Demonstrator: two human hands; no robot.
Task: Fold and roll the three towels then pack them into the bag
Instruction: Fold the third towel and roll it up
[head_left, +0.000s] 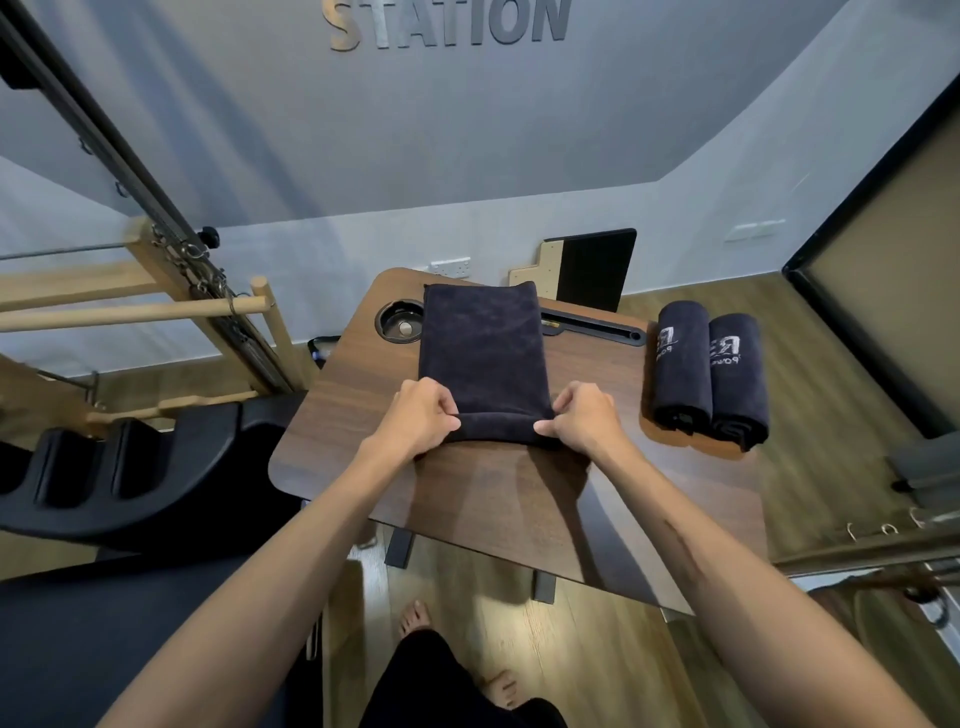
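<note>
A dark folded towel (483, 348) lies lengthwise on the brown wooden table (358, 410), its near end turned over into a short roll. My left hand (423, 415) pinches the left end of that roll, and my right hand (584, 418) pinches the right end. Two rolled dark towels with pale lettering, one (680, 369) and the other (737, 382), lie side by side at the table's right edge. No bag is visible.
A round cup recess (400, 325) and a black slot (592, 325) sit along the table's far side. A black board (592, 270) leans on the wall behind. Wooden and black exercise equipment (130, 457) stands at the left, a metal frame (883, 551) at the right.
</note>
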